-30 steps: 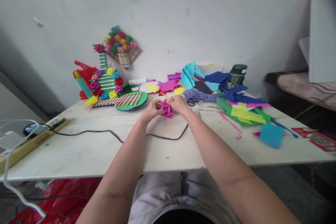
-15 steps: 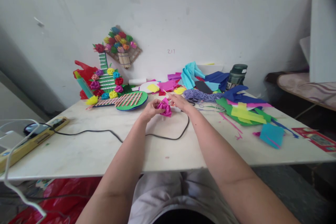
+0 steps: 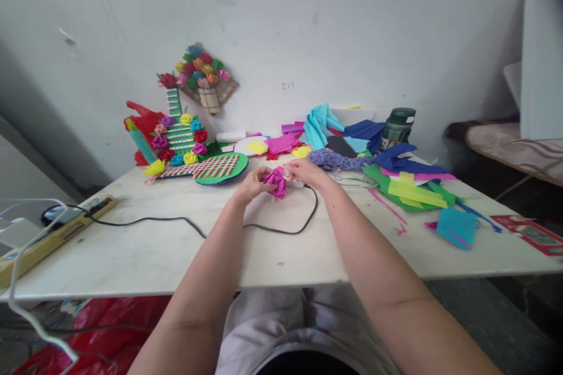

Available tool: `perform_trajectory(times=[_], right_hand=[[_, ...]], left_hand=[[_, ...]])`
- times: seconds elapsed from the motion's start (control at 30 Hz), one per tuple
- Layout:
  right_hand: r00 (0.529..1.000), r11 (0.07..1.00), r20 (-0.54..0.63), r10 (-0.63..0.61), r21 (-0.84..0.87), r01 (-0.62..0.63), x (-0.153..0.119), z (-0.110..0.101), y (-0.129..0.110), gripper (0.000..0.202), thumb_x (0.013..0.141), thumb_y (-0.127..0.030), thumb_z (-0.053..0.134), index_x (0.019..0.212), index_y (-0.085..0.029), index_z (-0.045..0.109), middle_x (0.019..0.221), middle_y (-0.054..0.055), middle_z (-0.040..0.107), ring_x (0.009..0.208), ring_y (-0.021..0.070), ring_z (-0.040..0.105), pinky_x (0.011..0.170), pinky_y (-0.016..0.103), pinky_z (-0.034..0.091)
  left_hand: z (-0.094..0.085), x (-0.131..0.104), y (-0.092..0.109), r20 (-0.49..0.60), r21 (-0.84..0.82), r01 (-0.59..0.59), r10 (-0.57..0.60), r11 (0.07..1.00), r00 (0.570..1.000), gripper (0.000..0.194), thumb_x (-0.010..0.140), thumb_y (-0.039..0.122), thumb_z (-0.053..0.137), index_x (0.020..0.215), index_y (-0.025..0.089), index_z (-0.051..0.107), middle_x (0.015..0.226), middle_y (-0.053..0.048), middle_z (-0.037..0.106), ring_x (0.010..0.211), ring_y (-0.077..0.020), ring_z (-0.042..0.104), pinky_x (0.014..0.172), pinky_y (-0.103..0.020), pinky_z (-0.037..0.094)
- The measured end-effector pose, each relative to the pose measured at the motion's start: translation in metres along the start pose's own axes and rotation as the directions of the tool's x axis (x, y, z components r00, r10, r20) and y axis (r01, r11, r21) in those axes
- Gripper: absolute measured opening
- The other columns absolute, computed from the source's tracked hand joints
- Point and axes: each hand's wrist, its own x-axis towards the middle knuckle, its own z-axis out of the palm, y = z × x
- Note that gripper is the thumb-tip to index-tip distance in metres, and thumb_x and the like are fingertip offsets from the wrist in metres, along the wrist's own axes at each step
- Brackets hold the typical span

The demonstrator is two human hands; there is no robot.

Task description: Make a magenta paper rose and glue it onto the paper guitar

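My left hand (image 3: 254,184) pinches a magenta crepe-paper flower (image 3: 278,183) above the middle of the table. From the other side, my right hand (image 3: 302,171) has its thumb and fingers closed at the flower's upper right edge. The petals look crumpled and layered. Just behind and below my right hand lies a white object (image 3: 298,184), mostly hidden, joined to a black cord (image 3: 313,211) that loops across the tabletop.
A green guitar-shaped craft (image 3: 222,169) lies at left before a flowered stand (image 3: 180,136). Purple yarn (image 3: 338,160), coloured paper (image 3: 411,190) and a dark flask (image 3: 398,129) are at right. A power strip (image 3: 61,234) sits at the left edge.
My right hand's fingers have drawn in from an extended pose to a pinch at the flower's edge. The flower looks more gathered, while my left hand stays nearly in place.
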Motion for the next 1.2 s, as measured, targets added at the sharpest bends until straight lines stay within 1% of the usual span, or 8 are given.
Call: perform_trajectory(times=[0.13, 0.27, 0.7, 0.77, 0.9, 0.97, 1.1, 1.2], right_hand=[[0.998, 0.997, 0.049, 0.032, 0.075, -0.036, 0.001, 0.002, 0.001, 0.025, 0.082, -0.028, 0.050, 0.090, -0.012, 0.067, 0.052, -0.006, 0.048, 0.040, 0.0052, 0.029, 0.043, 0.021, 0.020], [0.999, 0.997, 0.034, 0.035, 0.065, -0.037, 0.005, 0.003, 0.007, 0.035, 0.083, -0.024, 0.051, 0.110, -0.011, 0.068, 0.049, -0.006, 0.046, 0.041, 0.0057, 0.030, 0.044, 0.020, 0.023], [0.987, 0.983, 0.021, -0.159, -0.094, 0.160, 0.012, 0.005, 0.017, 0.037, 0.084, -0.022, 0.049, 0.112, -0.012, 0.070, 0.049, -0.005, 0.043, 0.051, 0.0095, 0.039, 0.056, 0.023, 0.035], [0.985, 0.981, 0.020, -0.171, -0.092, 0.173, 0.014, 0.006, 0.019, 0.037, 0.084, -0.024, 0.049, 0.112, -0.012, 0.070, 0.051, -0.005, 0.044, 0.052, 0.0099, 0.040, 0.058, 0.023, 0.036], [0.986, 0.984, 0.044, -0.164, -0.059, 0.166, 0.014, 0.007, 0.018, 0.038, 0.084, -0.024, 0.049, 0.113, -0.011, 0.070, 0.053, -0.004, 0.046, 0.052, 0.0093, 0.039, 0.057, 0.023, 0.036], [0.986, 0.986, 0.061, -0.156, -0.042, 0.159, 0.012, 0.008, 0.015, 0.039, 0.083, -0.023, 0.049, 0.114, -0.010, 0.069, 0.053, -0.005, 0.046, 0.051, 0.0090, 0.038, 0.056, 0.023, 0.036], [0.983, 0.985, 0.090, -0.162, -0.043, 0.166, 0.008, 0.008, 0.008, 0.040, 0.083, -0.025, 0.050, 0.115, -0.011, 0.068, 0.052, -0.006, 0.046, 0.050, 0.0081, 0.037, 0.053, 0.021, 0.035], [0.980, 0.981, 0.098, -0.173, -0.069, 0.180, 0.006, 0.008, 0.005, 0.039, 0.083, -0.024, 0.050, 0.116, -0.013, 0.068, 0.052, -0.006, 0.046, 0.051, 0.0077, 0.037, 0.052, 0.020, 0.035]], left_hand=[[-0.001, 0.000, -0.001, 0.017, 0.006, 0.000, -0.001, 1.000, 1.000, 0.041, 0.050, 0.018, 0.082, 0.083, 0.012, 0.059, 0.072, 0.000, 0.062, 0.065, -0.0111, 0.057, 0.065, -0.026, 0.048], [-0.002, 0.000, -0.002, 0.018, 0.012, 0.006, -0.006, 1.000, 1.000, 0.040, 0.050, 0.017, 0.082, 0.083, 0.012, 0.059, 0.072, 0.000, 0.061, 0.064, -0.0107, 0.056, 0.064, -0.025, 0.047], [-0.002, -0.003, 0.001, 0.028, -0.154, 0.015, -0.010, 0.988, 1.000, 0.042, 0.051, 0.014, 0.078, 0.089, 0.013, 0.063, 0.082, -0.002, 0.064, 0.069, -0.0121, 0.059, 0.061, -0.022, 0.046], [-0.002, -0.004, 0.003, 0.024, -0.211, 0.028, -0.024, 0.977, 0.999, 0.039, 0.054, 0.019, 0.077, 0.091, 0.014, 0.064, 0.083, -0.003, 0.065, 0.067, -0.0117, 0.059, 0.058, -0.021, 0.044], [-0.002, -0.001, 0.004, -0.050, -0.269, 0.061, -0.077, 0.961, 0.996, 0.031, 0.064, 0.039, 0.071, 0.080, 0.013, 0.065, 0.067, -0.001, 0.060, 0.053, -0.0090, 0.051, 0.048, -0.020, 0.037], [-0.001, 0.001, 0.003, -0.096, -0.268, 0.074, -0.103, 0.961, 0.990, 0.032, 0.063, 0.041, 0.070, 0.074, 0.012, 0.064, 0.061, -0.001, 0.057, 0.050, -0.0090, 0.049, 0.046, -0.020, 0.036], [0.001, 0.001, 0.003, -0.201, -0.315, 0.079, -0.148, 0.946, 0.968, 0.024, 0.056, 0.028, 0.075, 0.064, 0.015, 0.055, 0.052, 0.003, 0.051, 0.043, -0.0069, 0.044, 0.042, -0.020, 0.031], [0.001, 0.000, 0.005, -0.222, -0.364, 0.100, -0.190, 0.926, 0.956, 0.021, 0.053, 0.019, 0.073, 0.066, 0.015, 0.056, 0.052, 0.003, 0.053, 0.042, -0.0069, 0.044, 0.041, -0.020, 0.030]])
